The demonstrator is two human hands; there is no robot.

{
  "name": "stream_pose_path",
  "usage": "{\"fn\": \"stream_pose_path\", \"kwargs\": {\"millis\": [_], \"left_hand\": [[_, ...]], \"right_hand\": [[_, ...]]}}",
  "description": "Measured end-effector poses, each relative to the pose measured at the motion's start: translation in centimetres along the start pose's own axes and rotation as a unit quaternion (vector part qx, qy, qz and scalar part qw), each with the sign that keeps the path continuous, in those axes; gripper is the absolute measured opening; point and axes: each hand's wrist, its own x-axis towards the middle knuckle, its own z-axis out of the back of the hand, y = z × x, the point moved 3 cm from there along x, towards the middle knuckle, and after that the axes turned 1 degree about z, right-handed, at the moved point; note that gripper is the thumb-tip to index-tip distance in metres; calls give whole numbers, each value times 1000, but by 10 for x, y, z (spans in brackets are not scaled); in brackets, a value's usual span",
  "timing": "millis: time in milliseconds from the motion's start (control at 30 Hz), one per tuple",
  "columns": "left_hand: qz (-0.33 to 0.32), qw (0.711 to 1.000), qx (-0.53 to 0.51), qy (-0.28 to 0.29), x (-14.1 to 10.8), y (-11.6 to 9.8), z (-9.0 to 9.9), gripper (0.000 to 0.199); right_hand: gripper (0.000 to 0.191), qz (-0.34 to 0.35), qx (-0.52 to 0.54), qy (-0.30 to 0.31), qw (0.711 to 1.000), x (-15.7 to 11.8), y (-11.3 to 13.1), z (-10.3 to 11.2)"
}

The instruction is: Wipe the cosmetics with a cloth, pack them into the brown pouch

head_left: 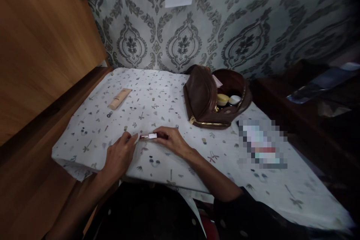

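Note:
A small slender cosmetic tube, like a lip gloss, lies level between my two hands, just above the cloth or resting on it; I cannot tell which. It has a white label at the right and a thinner pinkish part at the left. My right hand pinches its right end between thumb and fingers. With fingers curled, my left hand has its thumb tip at the tube's left end; what lies inside those fingers is hidden.
A patterned white cloth covers the table. A beige squeeze tube lies at the back left. The brown cosmetic bag stands unzipped at the back right, holding several items. A blurred-out phone-like object lies right. Wooden furniture borders the left.

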Motion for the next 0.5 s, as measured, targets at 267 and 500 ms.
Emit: {"fn": "stream_pose_path", "kwargs": {"millis": [267,500], "left_hand": [[-32,999,14,-17,3,-9,11,36],[-100,994,21,28,18,-50,21,44]], "right_hand": [[24,-62,109,-11,992,1,-8,-4],[8,-49,121,-13,991,2,-7,-6]]}}
